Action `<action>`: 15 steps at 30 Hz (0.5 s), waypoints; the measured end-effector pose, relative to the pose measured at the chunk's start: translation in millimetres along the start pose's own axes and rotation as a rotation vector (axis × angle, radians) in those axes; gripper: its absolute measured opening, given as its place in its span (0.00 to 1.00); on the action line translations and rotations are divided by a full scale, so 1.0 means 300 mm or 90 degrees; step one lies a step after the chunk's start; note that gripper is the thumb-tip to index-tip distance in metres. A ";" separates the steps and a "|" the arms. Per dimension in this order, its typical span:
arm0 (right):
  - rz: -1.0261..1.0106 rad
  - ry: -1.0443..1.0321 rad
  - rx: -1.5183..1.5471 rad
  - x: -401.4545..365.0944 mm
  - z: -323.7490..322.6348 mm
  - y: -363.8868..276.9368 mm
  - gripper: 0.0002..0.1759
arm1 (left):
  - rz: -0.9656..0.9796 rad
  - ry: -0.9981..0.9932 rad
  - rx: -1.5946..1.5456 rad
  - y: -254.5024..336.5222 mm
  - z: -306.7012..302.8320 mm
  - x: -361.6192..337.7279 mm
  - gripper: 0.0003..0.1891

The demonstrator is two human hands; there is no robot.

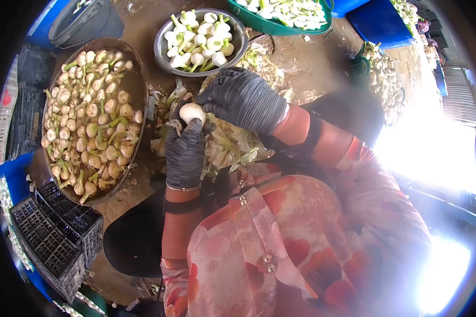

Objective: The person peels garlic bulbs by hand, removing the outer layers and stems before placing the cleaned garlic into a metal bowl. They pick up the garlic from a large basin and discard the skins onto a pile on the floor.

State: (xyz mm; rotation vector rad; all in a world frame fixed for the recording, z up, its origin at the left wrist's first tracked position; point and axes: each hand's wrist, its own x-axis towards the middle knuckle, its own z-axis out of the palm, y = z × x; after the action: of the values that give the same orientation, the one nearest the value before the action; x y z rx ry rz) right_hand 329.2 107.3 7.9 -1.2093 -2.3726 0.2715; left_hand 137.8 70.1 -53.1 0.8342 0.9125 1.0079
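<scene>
A pale, smooth garlic bulb (192, 113) sits between my two gloved hands. My left hand (186, 156), in a dark grey striped glove, grips it from below, with the thumb against its lower side. From the upper right, my right hand (243, 99), gloved alike, has its fingers bent in against the bulb; its fingertips are partly hidden. Stripped leaves and skins (232, 142) are heaped beneath both hands. Just beyond them stands a metal bowl (240, 52) of clean white garlic bulbs (201, 40) with short green stems.
A wide brown basin (135, 58) at left holds many unpeeled, soil-stained bulbs (92, 119). Black plastic crates (53, 238) stand at lower left, a grey bucket (90, 24) at upper left. A green tub (272, 26) of white bulbs is at the top; more bulbs (383, 79) lie at right.
</scene>
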 end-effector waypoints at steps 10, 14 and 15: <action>0.132 -0.102 0.095 -0.039 -0.016 -0.021 0.10 | -0.114 0.004 -0.062 0.062 0.041 -0.034 0.27; 0.327 -0.194 0.169 -0.018 -0.039 -0.058 0.13 | -0.118 -0.032 0.156 0.157 0.078 -0.053 0.29; 0.392 -0.225 0.199 -0.016 -0.043 -0.061 0.13 | -0.120 -0.047 0.169 0.166 0.075 -0.054 0.30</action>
State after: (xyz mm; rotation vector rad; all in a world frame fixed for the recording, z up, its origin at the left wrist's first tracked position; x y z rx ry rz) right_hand 324.7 92.2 24.7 -1.8130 -2.0396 1.0859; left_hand 138.0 66.9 3.7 0.9811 1.0541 0.6973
